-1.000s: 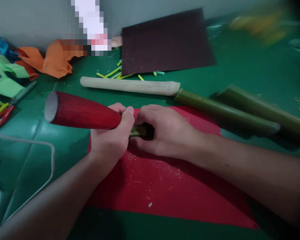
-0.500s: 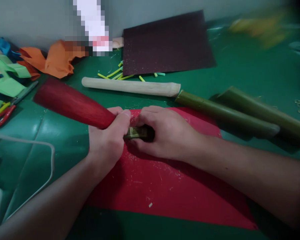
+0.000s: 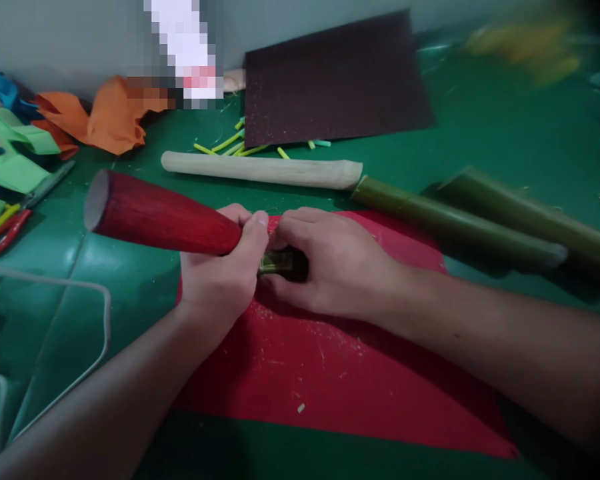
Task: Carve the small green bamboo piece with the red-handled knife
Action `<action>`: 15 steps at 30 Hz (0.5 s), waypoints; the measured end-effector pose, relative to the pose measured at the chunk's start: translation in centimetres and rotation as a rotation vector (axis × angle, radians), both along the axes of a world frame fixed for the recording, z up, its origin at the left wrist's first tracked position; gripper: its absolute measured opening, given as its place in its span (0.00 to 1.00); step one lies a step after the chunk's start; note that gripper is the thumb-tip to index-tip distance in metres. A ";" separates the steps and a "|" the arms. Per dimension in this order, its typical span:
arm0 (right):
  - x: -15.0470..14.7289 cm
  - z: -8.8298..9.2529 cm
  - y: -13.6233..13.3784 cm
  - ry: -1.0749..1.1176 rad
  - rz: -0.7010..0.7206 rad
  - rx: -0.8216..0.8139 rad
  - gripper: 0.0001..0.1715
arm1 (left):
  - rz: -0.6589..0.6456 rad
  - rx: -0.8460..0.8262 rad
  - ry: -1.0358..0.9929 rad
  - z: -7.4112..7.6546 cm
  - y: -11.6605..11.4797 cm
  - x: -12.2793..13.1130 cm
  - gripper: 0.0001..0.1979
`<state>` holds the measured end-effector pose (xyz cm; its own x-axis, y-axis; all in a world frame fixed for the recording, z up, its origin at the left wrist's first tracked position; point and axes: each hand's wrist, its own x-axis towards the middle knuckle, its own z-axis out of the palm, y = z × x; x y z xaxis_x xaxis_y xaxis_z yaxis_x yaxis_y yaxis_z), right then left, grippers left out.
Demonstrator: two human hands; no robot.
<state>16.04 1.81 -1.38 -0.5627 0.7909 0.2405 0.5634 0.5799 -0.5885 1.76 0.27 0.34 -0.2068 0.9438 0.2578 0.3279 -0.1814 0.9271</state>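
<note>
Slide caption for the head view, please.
Left hand grips a red tapered piece, right hand curls around a green piece above a red sheet.

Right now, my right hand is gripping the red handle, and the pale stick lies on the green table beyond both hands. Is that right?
Not quite: the head view shows your left hand gripping the red handle. The pale stick does lie on the green table beyond both hands.

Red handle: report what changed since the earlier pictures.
Since half a second ago, the left hand moved right, toward the right hand; the red handle swung its wide end right and slightly down, showing its pale face again. Nothing was taken up or released. The red sheet and pale stick stayed put.
</note>
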 end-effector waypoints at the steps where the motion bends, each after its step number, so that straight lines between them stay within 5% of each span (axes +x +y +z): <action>1: 0.0 0.0 0.0 -0.008 0.001 0.002 0.11 | 0.001 -0.005 -0.002 0.0 0.0 0.0 0.18; 15: -0.2 0.4 -0.2 -0.062 0.013 0.030 0.15 | -0.022 -0.020 0.105 -0.4 0.0 -0.5 0.17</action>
